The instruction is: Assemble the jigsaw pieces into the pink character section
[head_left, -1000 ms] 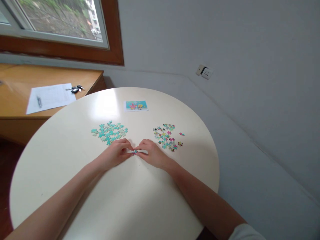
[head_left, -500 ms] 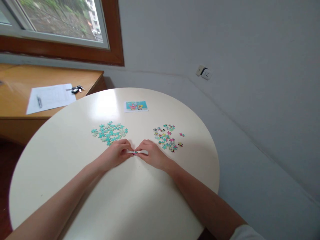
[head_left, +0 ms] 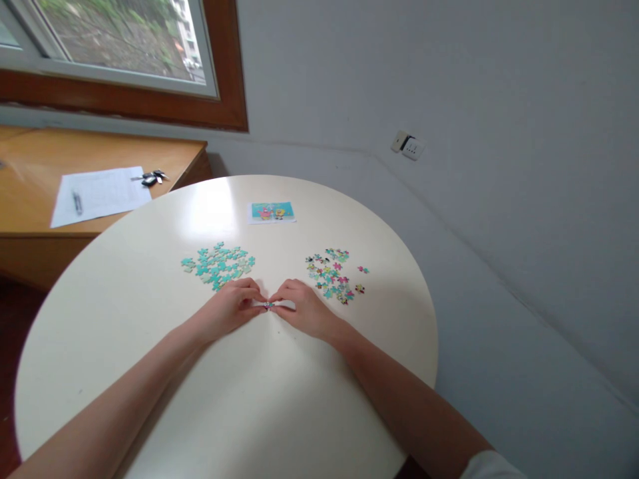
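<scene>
Both forearms reach in from the near side, a pale sleeve at the right one. The left hand and right hand face each other, thumb and fingers of each pinched on a small multicoloured puzzle part between them; the fingertips hide whether it is one piece or several. Just beyond the left hand, which overlaps its near fringe in view, lies a heap of teal pieces. Beyond the right hand is a mixed-colour heap, with a pink piece apart at its right. Farther off, between the heaps, lies a picture card.

All this rests on a round white table, glossy at far left. A wooden desk at far left bears paper and keys, below a brown-framed window. A socket sits on the far wall.

White tabletop spreads between the forearms, and a lane separates the heaps, leading toward the card. The table's right rim curves close to the wall.
</scene>
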Tool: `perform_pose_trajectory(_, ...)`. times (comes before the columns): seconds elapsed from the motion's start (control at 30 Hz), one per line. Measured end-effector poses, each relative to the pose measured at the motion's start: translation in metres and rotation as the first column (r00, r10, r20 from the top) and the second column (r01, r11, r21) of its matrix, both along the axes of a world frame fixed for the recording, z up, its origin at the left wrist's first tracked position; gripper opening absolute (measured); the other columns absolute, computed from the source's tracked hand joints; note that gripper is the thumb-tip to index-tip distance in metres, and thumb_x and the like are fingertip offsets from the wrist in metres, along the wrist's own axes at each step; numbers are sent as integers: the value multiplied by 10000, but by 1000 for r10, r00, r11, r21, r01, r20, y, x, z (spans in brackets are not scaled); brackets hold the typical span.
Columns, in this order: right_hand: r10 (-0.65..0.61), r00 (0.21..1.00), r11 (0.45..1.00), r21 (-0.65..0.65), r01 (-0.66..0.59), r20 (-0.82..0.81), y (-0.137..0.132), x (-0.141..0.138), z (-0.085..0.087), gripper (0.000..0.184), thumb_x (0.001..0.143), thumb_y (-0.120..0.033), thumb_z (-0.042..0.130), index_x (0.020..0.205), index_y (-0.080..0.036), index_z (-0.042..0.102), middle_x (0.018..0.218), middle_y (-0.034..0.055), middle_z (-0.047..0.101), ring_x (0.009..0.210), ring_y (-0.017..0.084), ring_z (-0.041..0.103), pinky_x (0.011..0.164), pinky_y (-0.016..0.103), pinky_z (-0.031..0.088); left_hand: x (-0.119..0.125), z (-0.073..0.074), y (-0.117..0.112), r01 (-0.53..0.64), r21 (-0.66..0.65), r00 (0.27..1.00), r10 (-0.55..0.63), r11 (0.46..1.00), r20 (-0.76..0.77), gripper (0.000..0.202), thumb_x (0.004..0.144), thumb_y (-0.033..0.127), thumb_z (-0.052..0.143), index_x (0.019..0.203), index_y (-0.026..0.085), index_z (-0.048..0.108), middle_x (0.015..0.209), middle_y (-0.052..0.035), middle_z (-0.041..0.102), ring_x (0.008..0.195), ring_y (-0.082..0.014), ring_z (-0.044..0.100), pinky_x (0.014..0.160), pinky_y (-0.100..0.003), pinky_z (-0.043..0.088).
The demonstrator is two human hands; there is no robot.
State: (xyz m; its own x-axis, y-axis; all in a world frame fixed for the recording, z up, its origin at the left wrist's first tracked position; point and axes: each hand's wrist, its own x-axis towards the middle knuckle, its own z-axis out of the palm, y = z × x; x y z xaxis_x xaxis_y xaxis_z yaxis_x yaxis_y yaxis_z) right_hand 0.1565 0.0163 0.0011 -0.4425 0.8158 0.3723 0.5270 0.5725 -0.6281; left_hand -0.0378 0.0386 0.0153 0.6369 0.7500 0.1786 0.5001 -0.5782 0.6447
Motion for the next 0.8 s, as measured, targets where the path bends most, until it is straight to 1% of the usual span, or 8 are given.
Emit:
perform_pose_trajectory(0.23,-3,1000,1000,-3,3,-2,-1,0,0,100,756,-114,632,824,-174,675,800,39,627,778,139,567,747,277,434,-1,-2,0,-2,-2,1000,2,1000,-3,271,817,357,529,811,143,696,745,-50,562,557,-95,469,526,-213,384)
perform_pose_trajectory(0.53,-2,1000,1000,4,2,0,-1,0,1,127,754,-78,605,813,-165,676,789,40,630,767,135,564,729,269,437,1,3,-1,-16,-10,1000,16,1000,-18,262,805,347,525,812,150,697,752,-52,574,570,-99,470,533,-210,391)
perform_pose_trajectory(0.67,-9,1000,1000,3,9,-20,-2,0,3,131,759,-71,588,796,-165,671,779,38,631,744,129,566,718,264,440,1,4,-1,-18,3,1000,18,1000,-24,263,810,365,527,796,159,689,757,-48,581,580,-101,474,534,-208,392)
perform_pose_trajectory(0.8,-29,998,999,22,30,-51,-1,1,5,125,774,-78,571,771,-168,658,755,35,626,735,127,563,712,260,438,1,2,-1,-12,3,1000,12,1000,-7,268,815,368,527,804,155,689,736,-39,571,547,-87,452,524,-205,383)
